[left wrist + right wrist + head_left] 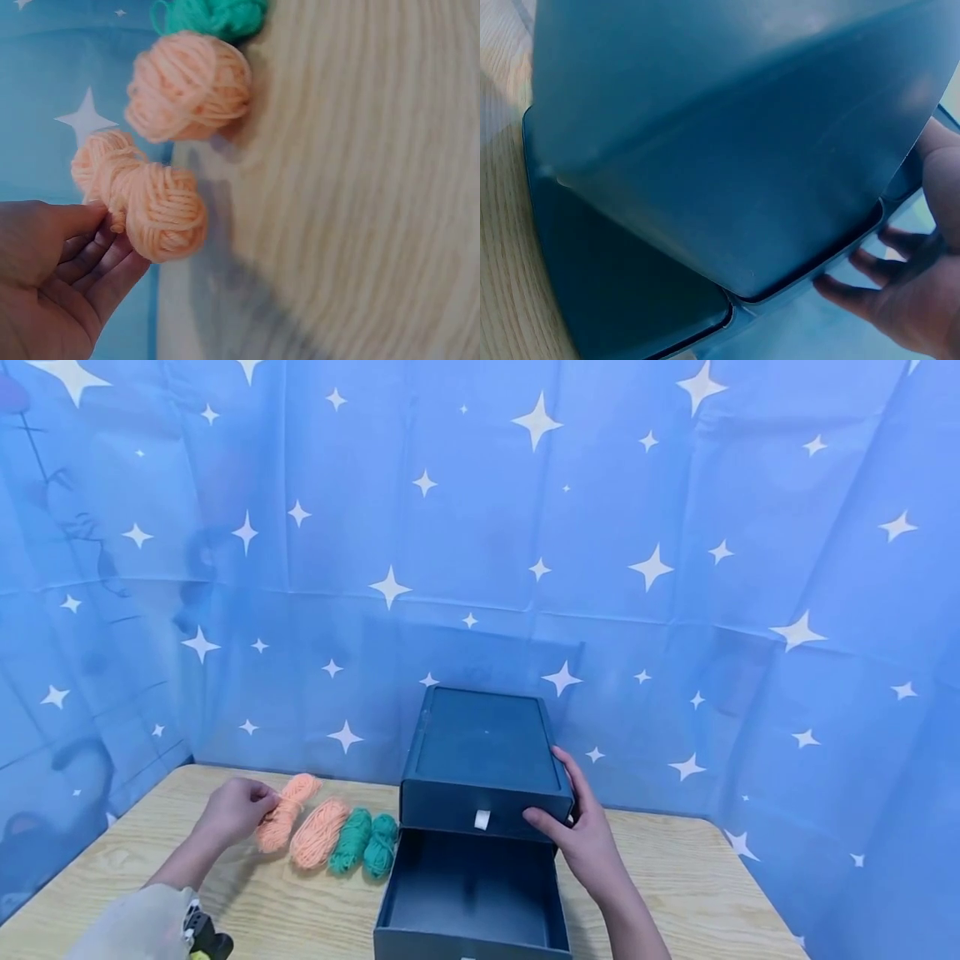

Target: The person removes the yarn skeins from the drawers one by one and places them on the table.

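My left hand [238, 810] pinches a peach yarn skein [165, 214] by its tied middle, between thumb and fingers. Beside that skein lies a second peach skein [320, 835]. Further right are two green yarn skeins, one [350, 842] next to the other [380, 846]. A dark blue two-drawer box [487, 735] stands right of the yarn. Its lower drawer [480, 889] is pulled out, and the upper one is closed. My right hand [588, 839] holds the box's right front corner, thumb on the upper front and fingers along the side, as the right wrist view [911, 292] also shows.
A light wood-grain table [675, 877] carries everything. Behind it and at both sides hangs a blue curtain [480, 527] with white stars. A white pull tab [482, 819] sits on the upper drawer's front. The lower drawer juts toward the table's near side.
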A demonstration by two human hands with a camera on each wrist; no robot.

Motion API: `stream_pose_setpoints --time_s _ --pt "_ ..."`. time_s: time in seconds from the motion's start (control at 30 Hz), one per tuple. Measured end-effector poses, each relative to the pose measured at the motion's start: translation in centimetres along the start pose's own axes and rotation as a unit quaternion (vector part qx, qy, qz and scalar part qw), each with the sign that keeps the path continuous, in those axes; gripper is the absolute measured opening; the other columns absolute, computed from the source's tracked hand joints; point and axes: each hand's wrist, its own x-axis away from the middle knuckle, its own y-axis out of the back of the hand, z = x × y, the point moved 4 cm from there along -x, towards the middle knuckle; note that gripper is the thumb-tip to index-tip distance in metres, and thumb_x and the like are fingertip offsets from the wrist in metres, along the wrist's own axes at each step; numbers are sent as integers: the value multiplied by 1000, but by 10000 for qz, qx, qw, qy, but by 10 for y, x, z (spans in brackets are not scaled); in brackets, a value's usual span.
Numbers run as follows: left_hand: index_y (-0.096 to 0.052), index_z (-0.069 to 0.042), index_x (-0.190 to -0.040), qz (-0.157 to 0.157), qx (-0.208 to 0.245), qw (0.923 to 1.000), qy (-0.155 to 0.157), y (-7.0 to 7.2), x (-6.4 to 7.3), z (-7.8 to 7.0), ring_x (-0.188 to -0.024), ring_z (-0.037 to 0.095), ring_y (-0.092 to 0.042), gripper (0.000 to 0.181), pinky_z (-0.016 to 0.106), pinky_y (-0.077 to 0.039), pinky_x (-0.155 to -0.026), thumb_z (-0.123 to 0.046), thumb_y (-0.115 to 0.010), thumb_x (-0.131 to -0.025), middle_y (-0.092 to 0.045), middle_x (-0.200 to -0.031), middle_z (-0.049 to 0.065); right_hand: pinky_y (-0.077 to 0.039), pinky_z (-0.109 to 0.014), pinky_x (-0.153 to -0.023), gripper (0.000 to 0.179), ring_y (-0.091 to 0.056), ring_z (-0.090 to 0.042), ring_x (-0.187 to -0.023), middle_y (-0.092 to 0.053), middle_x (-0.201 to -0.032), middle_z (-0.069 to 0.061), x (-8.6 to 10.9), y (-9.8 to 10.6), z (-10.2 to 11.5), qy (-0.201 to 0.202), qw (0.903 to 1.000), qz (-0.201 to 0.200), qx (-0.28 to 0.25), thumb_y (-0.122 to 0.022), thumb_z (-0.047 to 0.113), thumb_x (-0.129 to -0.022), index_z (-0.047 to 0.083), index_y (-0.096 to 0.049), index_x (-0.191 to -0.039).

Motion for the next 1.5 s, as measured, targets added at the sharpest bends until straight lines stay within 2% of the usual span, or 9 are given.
stream_pose_setpoints --time_s 0.23,0.5,0.73,0.87,0.97,1.03,1.2,1.33,1.5 --pt "-70 6 -89 291 -4 9994 186 -13 1 15 -61 14 -52 18 27 -43 -53 -5 -56 -92 -66 -75 9 -42 -52 -102 72 -33 -32 -139 -20 -156 1 -1 -3 0 58 10000 44 32 -71 33 -86 50 -28 -142" --pt "-71 5 -87 386 65 9991 159 -20 1 15 -61 15 -52 17 28 -42 -54 -7 -59 -91 -66 -74 7 -41 -54 -104 73 -30 -32 -141 -17 -157 3 -1 -3 0 65 9999 13 100 -71 35 -86 52 -28 -141" --pt "-71 5 -91 556 196 9978 292 -19 2 15 -59 15 -52 23 29 -42 -53 -13 -57 -92 -65 -73 7 -41 -54 -104 73 -29 -31 -142 -17 -157 3 -1 -2 0 45 10000 -17 82 -71 34 -86 51 -28 -142" --pt "-67 10 -102 473 13 9988 110 -8 5 6 -72 21 -63 32 35 -51 -62 -19 -56 -93 -69 -90 20 -41 -53 -103 73 -30 -31 -141 -18 -157 3 -1 -2 0 46 10000 -28 38 -71 33 -86 51 -28 -142" --pt "-66 11 -105 239 -110 9995 -150 2 11 -9 -82 30 -67 36 42 -54 -69 -22 -56 -95 -68 -98 25 -42 -53 -103 73 -30 -31 -141 -18 -157 4 -1 -1 0 71 10000 -40 37 -72 33 -86 51 -28 -142" --pt "-67 7 -105 44 -124 9993 -359 8 17 -25 -86 32 -66 35 44 -54 -70 -24 -57 -95 -69 -98 22 -42 -53 -103 73 -30 -31 -141 -18 -157 4 -1 -1 0 77 9999 -48 57 -72 33 -86 51 -28 -142" --pt "-71 -4 -104 -225 -4 9964 -822 16 42 -83 -86 24 -67 27 40 -56 -72 -27 -61 -93 -72 -96 11 -42 -52 -102 73 -32 -31 -140 -19 -156 3 0 1 1 68 9999 -87 109 -72 34 -85 51 -29 -141" --pt "-72 -15 -98 -109 -66 9952 -972 18 69 -129 -78 10 -64 17 28 -53 -65 -29 -63 -92 -72 -87 -3 -43 -52 -102 73 -33 -31 -139 -21 -156 2 0 1 0 70 9999 -75 75 -72 33 -85 51 -29 -141" --pt "-70 -26 -90 310 25 9916 -1256 9 103 -164 -70 -2 -58 7 17 -49 -60 -31 -66 -89 -64 -79 -15 -44 -49 -101 72 -36 -30 -138 -25 -153 1 0 1 -1 31 10000 -53 14 -71 32 -87 51 -28 -141"
